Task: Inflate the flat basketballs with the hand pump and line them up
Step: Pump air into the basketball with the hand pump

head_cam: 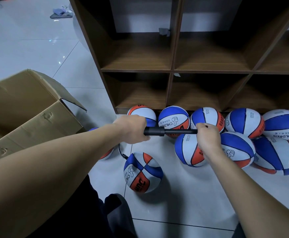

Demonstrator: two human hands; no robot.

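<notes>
A black hand pump (167, 131) lies level between my hands above the floor. My left hand (133, 128) grips its barrel end; my right hand (207, 136) grips the handle end, with the rod partly pulled out. A thin black hose (122, 152) drops from the barrel to a dented blue, white and orange basketball (143, 172) on the tiles in front of me. Several more balls of the same colours lie along the foot of the shelf, such as a rounder ball (173, 118) and a crumpled ball (277, 155) at the right.
A dark wooden cubby shelf (173, 71) stands behind the balls. An open cardboard box (28, 109) sits at my left, with one ball (107, 154) partly hidden under my left forearm. My dark trouser legs (106, 215) fill the bottom. Cloths (61, 13) lie far off on the floor.
</notes>
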